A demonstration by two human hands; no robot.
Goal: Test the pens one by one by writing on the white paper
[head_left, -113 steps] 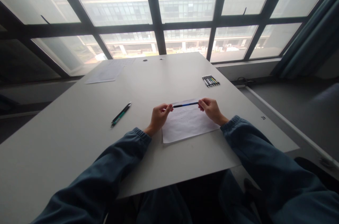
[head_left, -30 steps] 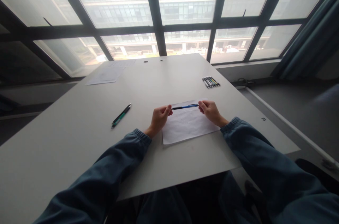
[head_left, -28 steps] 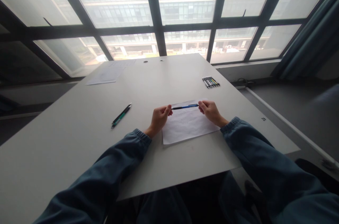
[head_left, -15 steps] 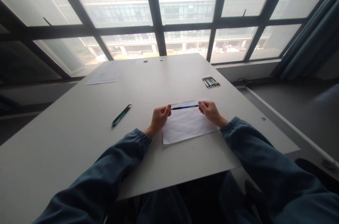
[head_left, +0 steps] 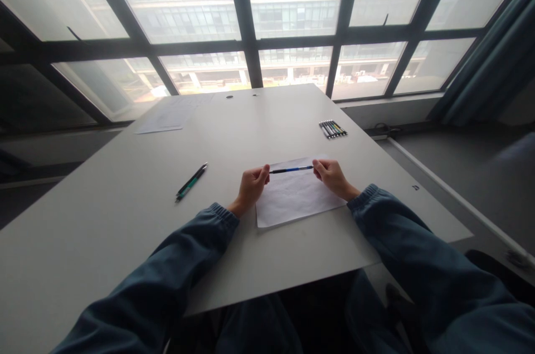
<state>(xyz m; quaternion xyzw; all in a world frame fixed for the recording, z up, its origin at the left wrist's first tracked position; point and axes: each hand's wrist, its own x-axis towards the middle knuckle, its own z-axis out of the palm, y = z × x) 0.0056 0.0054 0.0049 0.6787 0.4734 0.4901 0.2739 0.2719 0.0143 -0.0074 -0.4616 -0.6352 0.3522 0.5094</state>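
"Two things: where was it, and how was it gripped?"

"At frame centre, the left hand (head_left: 251,187) and right hand (head_left: 332,175) each pinched one end of the slim blue-and-black pen (head_left: 291,169). Its long axis ran left to right, just above the white paper sheet (head_left: 292,200)."

"And beyond?"

"A green-and-black pen (head_left: 191,181) lay centre left, and a row of pens (head_left: 332,128) upper right."

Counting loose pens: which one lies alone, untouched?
The green pen, lying left of the left hand. The blue pen is held between it and the right hand; the other pens lie bunched.
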